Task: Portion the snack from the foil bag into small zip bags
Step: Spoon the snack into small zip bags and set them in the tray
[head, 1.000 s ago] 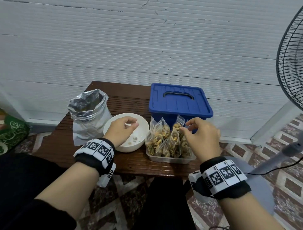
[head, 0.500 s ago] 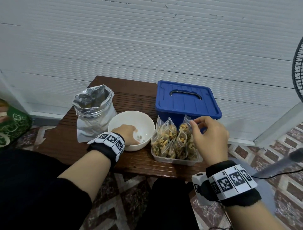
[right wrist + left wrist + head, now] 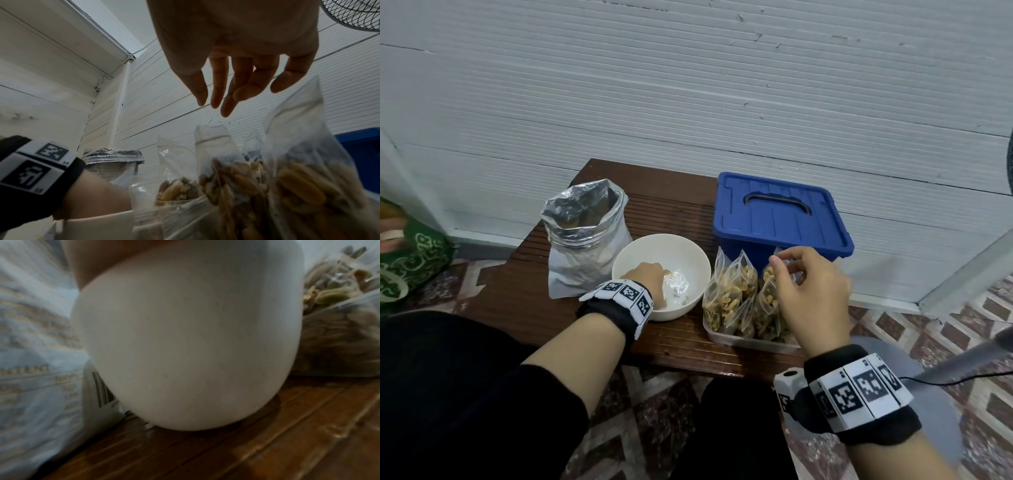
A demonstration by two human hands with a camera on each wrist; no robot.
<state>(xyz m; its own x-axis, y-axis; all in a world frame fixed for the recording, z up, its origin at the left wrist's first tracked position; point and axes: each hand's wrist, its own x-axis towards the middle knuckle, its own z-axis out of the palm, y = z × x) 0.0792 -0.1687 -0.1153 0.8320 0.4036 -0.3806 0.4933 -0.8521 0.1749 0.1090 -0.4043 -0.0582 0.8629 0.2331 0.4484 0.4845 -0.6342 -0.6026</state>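
Head: left hand [image 3: 645, 278] inside round white bowl [image 3: 690, 260]; crinkled foil bag [image 3: 582, 240] beside.

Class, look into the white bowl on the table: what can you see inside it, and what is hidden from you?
Inside the white bowl: the left hand, a crumpled clear bag and a few snack pieces. The hand covers its fingers and whatever lies beneath.

**Snack stock on the table**

Foil bag [image 3: 585, 246]: silver, upright, mouth open, at 9 o'clock of the white bowl [image 3: 681, 253]. Filled zip bags [image 3: 736, 301]: clear, upright in a clear tray [image 3: 750, 342], 3 o'clock of the bowl; seals possibly closed.
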